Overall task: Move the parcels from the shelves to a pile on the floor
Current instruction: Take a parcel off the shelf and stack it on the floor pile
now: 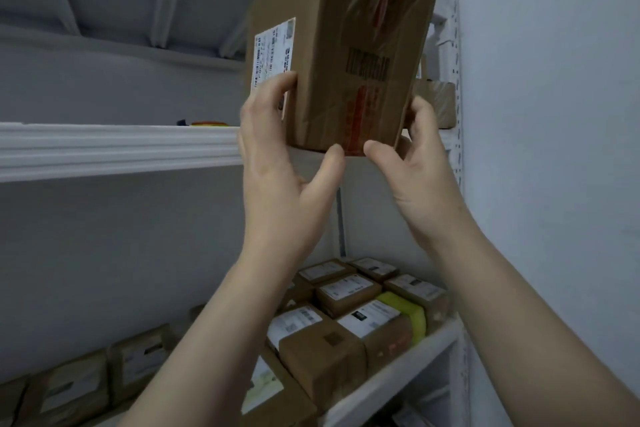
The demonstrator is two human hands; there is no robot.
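left hand (277, 163): fingers curled over the near left edge of the large parcel (346, 55), fingertips on the face that bears the white shipping label (273, 52), thumb pressed up against the bottom edge. right hand (419, 166): fingers wrapped round the parcel's right side, thumb against the bottom edge just beside the left thumb. both hands thus clamp the same parcel from opposite sides, forearms raised.

large parcel: a brown cardboard box, tilted with its top leaning away to the right. a black printed barcode (369, 68) and a strip of red tape (360, 114) under clear film show on the face turned to the camera. whether its base touches anything cannot be told.

positions relative to the large parcel:
- level with its bottom edge and running out to its left, the white front lip of the upper shelf (117, 149); a small dark and orange item (204, 123), too blurred to identify, lies on that shelf well to the left.
- just behind its lower right corner, a second brown parcel (436, 100).
- to its right, the perforated white upright (455, 80), then the pale wall (554, 114).
- well below it, the lower shelf (398, 371) packed with small labelled parcels (346, 295) and one yellow-green package (408, 314) among them.
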